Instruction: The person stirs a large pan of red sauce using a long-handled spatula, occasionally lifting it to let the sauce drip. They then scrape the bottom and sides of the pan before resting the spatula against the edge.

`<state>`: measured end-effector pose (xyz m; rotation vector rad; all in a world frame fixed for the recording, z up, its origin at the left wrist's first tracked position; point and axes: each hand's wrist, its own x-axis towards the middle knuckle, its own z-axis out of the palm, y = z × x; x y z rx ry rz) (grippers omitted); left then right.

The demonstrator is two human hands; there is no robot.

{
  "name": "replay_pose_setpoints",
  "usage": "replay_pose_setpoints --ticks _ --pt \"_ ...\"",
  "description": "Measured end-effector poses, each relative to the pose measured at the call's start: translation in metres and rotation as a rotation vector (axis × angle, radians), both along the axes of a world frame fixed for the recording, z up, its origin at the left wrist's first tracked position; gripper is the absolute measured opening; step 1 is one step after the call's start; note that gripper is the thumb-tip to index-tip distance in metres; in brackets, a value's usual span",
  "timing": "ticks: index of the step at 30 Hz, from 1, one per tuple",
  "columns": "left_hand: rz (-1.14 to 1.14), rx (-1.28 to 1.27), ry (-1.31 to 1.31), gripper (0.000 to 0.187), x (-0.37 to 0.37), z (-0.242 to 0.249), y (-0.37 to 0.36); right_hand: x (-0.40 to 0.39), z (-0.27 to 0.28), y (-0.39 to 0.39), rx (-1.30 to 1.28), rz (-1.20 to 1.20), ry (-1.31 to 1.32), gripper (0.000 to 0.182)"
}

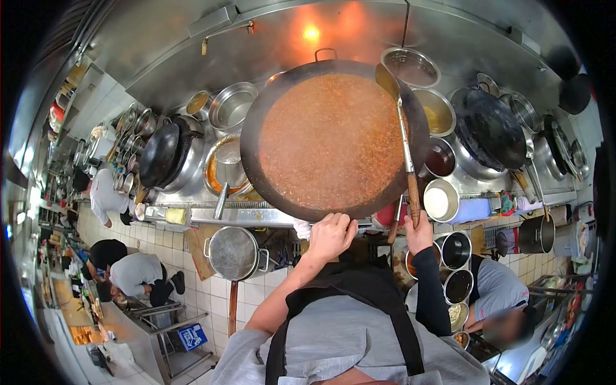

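A large black wok (253, 144) stands in front of me, filled with a steaming reddish-brown, grainy sauce (330, 138). My left hand (332, 235) is closed at its near edge, fingers curled over the rim; a white cloth (302, 228) shows beside it, and whatever lies under the palm is hidden. Down at the right, my right hand (419, 232) grips the wooden handle of a long wok spatula (405, 138). The spatula rests across the wok's right side, its blade up at the far right rim, out of the sauce.
Metal pots with liquids, including a yellow one (435, 112) and a dark one (439, 157), stand right of the wok. A strainer (229, 160) lies over a pan at left. Flames glow behind. A lidded pot (234, 252) stands below left. A co-worker (504, 285) bends at right; others work at left.
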<state>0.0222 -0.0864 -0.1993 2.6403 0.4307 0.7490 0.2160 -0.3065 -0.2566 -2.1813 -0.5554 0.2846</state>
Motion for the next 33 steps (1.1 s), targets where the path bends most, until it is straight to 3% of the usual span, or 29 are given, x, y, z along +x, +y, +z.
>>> replay_pose_setpoints --ticks 4,33 --pt "0.015 0.01 -0.047 0.03 0.003 -0.003 0.001 -0.001 0.012 0.006 -0.137 -0.001 0.014 0.029" --pt "0.031 0.029 -0.087 0.028 0.001 -0.005 0.002 0.001 0.022 0.006 -0.138 0.019 -0.019 0.031"
